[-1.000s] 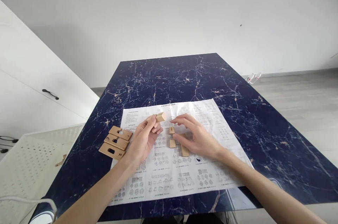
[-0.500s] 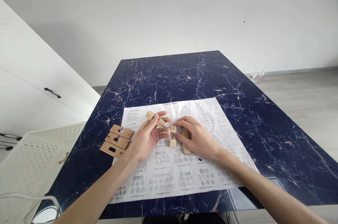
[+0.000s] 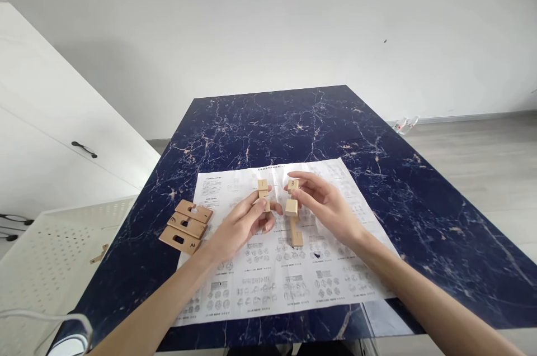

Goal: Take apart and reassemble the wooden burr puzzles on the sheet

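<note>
My left hand (image 3: 247, 222) grips a notched wooden puzzle piece (image 3: 263, 185) between thumb and fingers, its two block ends showing. Facing it, my right hand (image 3: 325, 205) pinches a second notched wooden piece (image 3: 292, 208) marked 3 near its upper end. Below that, another wooden piece (image 3: 297, 237) lies on the printed instruction sheet (image 3: 268, 300). A small gap separates the two held pieces. Left of my left hand, flat wooden plates (image 3: 184, 227) with slots and numbers rest overlapping at the sheet's edge.
The sheet lies on a dark blue marble-patterned table (image 3: 268, 127). A white perforated basket (image 3: 33, 266) with a wooden piece in it stands at the left, by a white cabinet (image 3: 75, 121). Clear bottles (image 3: 405, 124) are on the floor at the right.
My right hand has lifted the piece marked 3 and moved slightly away, uncovering the piece on the sheet. My left hand has turned its piece more upright and moved it to the right.
</note>
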